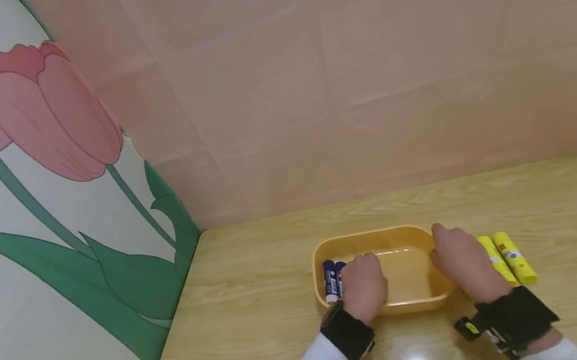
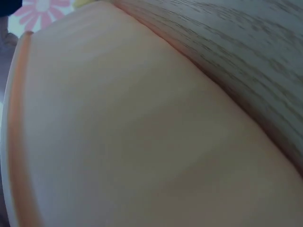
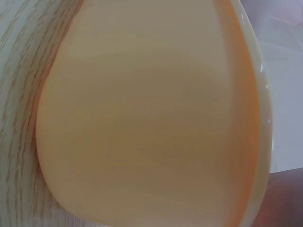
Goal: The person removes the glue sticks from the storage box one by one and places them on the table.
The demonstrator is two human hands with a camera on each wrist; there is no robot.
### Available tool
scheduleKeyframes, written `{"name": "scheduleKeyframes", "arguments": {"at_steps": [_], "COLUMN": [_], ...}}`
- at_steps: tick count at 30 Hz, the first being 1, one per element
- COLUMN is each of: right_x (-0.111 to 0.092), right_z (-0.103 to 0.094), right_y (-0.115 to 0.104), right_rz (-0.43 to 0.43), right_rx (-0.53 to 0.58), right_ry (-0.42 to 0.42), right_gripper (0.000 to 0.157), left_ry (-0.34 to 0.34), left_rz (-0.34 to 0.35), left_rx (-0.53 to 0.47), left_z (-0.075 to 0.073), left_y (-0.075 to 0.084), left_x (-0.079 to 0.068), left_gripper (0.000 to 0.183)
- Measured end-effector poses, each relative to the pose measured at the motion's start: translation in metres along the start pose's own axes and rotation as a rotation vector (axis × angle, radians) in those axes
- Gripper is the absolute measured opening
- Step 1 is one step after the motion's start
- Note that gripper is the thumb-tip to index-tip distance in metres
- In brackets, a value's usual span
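Observation:
A yellow-orange plastic bin (image 1: 411, 305) sits on the wooden table. Two dark blue glue sticks (image 1: 330, 280) with white ends lie side by side at its left end. My left hand (image 1: 364, 284) reaches over the front wall with curled fingers and partly covers one blue stick; I cannot tell whether it grips that stick. At the right end my right hand (image 1: 462, 259) holds the rim, fingers curled at the edge. The bin's outer wall fills most of the left wrist view (image 2: 142, 123) and the right wrist view (image 3: 142, 113).
Two yellow glue sticks (image 1: 515, 257) lie together on the table, right of the bin and partly behind my right hand. A pinkish-brown covering (image 1: 334, 72) hangs behind the table (image 1: 253, 311). To the left stands a wall with large painted tulips (image 1: 51, 110).

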State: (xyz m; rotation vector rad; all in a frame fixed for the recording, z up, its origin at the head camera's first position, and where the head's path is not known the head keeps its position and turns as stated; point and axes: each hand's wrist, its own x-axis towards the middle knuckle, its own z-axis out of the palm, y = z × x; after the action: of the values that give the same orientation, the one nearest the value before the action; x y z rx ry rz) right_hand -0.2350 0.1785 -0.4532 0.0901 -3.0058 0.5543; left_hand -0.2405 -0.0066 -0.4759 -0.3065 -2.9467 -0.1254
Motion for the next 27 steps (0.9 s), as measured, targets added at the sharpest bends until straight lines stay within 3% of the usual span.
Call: {"name": "scheduleKeyframes", "arguments": {"at_steps": [13,20,27], "right_x": [-0.002,-0.005,-0.002], "right_z": [0.002,0.001,0.004], "right_y": [0.000,0.001,-0.002], "right_rz": [-0.019,-0.027,-0.038], "right_rx": [0.000,-0.003,-0.008], "right_ry": [0.035,0.040,0.051], "right_gripper": [0.015,0.016,0.014], "left_ry": [0.000,-0.083,-0.040], "left_rz": [0.006,0.011,0.006], "left_rx": [0.015,-0.002,-0.026], "left_z": [0.002,0.008,0.016], "left_y": [0.004,0.009,0.007], "left_x": [0.001,0.008,0.012], "left_gripper": [0.023,0.029,0.027]}}
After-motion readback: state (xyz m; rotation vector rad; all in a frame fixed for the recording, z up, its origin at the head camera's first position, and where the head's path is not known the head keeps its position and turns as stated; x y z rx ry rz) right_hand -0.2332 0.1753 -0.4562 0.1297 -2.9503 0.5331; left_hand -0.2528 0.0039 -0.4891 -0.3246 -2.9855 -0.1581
